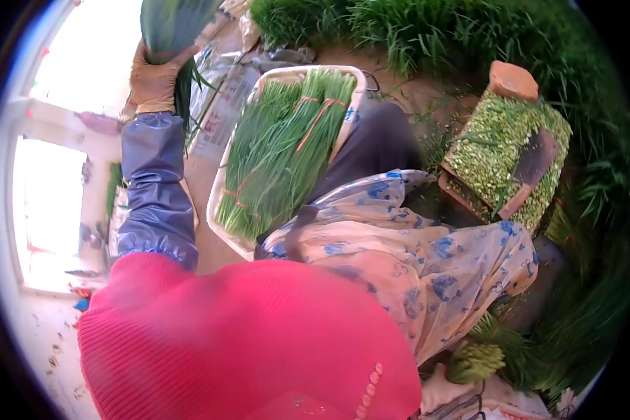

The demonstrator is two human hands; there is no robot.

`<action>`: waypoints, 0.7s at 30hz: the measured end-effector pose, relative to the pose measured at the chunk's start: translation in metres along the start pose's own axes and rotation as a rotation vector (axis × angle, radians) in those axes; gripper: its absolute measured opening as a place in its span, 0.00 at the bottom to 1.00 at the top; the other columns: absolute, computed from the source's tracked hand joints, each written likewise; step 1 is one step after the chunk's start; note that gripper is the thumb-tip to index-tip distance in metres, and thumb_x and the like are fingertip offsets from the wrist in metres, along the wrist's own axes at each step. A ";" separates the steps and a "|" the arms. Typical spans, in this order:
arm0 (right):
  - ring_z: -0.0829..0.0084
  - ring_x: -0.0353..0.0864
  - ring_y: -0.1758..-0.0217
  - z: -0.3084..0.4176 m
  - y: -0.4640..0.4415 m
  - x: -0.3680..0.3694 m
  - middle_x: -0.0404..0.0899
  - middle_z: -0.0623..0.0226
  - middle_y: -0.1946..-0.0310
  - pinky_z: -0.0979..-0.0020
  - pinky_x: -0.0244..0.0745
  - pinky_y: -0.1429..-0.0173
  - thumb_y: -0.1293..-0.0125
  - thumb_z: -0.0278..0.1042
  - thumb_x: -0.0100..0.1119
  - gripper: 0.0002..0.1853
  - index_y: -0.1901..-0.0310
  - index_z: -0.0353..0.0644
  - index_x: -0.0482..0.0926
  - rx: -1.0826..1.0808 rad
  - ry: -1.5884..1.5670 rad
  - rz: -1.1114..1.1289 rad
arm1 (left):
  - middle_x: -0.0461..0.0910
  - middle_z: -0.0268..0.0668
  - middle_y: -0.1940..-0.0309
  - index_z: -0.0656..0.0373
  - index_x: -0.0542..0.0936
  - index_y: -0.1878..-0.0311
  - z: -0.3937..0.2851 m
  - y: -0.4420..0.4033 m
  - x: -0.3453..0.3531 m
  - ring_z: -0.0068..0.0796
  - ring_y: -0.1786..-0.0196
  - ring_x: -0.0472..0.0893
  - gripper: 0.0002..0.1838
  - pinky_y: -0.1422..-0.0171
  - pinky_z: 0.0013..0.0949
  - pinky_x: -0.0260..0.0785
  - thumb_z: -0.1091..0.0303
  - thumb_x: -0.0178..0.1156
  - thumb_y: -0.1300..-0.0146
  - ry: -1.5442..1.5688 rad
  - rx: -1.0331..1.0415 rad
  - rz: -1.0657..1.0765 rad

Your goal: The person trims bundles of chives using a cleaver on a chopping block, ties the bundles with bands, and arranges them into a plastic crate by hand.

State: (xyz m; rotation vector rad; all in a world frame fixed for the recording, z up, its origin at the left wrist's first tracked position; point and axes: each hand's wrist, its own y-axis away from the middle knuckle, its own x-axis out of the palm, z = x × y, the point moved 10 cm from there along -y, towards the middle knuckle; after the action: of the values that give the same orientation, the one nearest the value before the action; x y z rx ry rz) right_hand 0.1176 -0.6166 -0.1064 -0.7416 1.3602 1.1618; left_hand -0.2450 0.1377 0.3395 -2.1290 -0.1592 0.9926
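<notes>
My left hand [155, 78], in a tan glove, is raised at the upper left. Its fingers and thumb are closed round a bundle of long green leaves [178, 24], partly cut off by the top edge. A reddish band shows on the bundle just above the grip, and some leaf ends hang below the hand. To the right of that arm is a white plastic crate [360, 87] with several bundles of slender green shoots [280, 154] tied with red bands. My right hand is not in view.
On the right, a cleaver [537, 157] and a brick [513, 80] lie on a block covered with chopped pale green bits [486, 143]. Dense green plants [427, 31] grow along the top and right. A patterned plastic apron [427, 259] covers my lap. Cut bunches [476, 360] lie lower right.
</notes>
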 end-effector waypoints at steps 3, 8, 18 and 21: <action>0.60 0.78 0.37 0.084 -0.024 -0.082 0.78 0.60 0.40 0.60 0.72 0.33 0.51 0.35 0.77 0.43 0.31 0.45 0.67 -0.263 -0.199 -0.172 | 0.87 0.40 0.62 0.62 0.82 0.51 0.033 0.030 -0.044 0.35 0.60 0.86 0.40 0.52 0.36 0.77 0.49 0.85 0.68 -0.343 0.010 -0.254; 0.60 0.78 0.38 0.259 0.012 -0.174 0.78 0.59 0.41 0.59 0.71 0.33 0.49 0.36 0.73 0.40 0.33 0.43 0.67 -0.717 -0.414 -0.221 | 0.88 0.37 0.60 0.67 0.86 0.54 0.142 0.072 -0.051 0.24 0.59 0.86 0.17 0.53 0.27 0.78 0.69 0.75 0.44 0.236 -0.395 -0.215; 0.61 0.78 0.39 0.524 0.239 -0.227 0.78 0.55 0.42 0.57 0.68 0.32 0.43 0.38 0.67 0.34 0.36 0.39 0.68 -1.404 -0.761 0.317 | 0.87 0.35 0.69 0.66 0.86 0.61 0.154 0.105 -0.129 0.25 0.67 0.85 0.08 0.58 0.27 0.77 0.73 0.71 0.42 0.456 -0.339 -0.253; 0.61 0.78 0.40 0.563 0.322 -0.239 0.78 0.54 0.43 0.56 0.68 0.32 0.42 0.38 0.65 0.32 0.37 0.38 0.69 -1.538 -0.824 0.508 | 0.87 0.36 0.67 0.66 0.85 0.59 0.134 0.098 -0.154 0.25 0.67 0.84 0.10 0.58 0.28 0.77 0.75 0.72 0.44 0.439 -0.327 -0.265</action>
State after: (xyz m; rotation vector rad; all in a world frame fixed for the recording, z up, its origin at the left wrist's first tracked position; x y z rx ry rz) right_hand 0.0515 -0.0395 0.2679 -0.7353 -0.2940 2.5452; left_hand -0.4638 0.0865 0.3105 -2.4861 -0.3939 0.3479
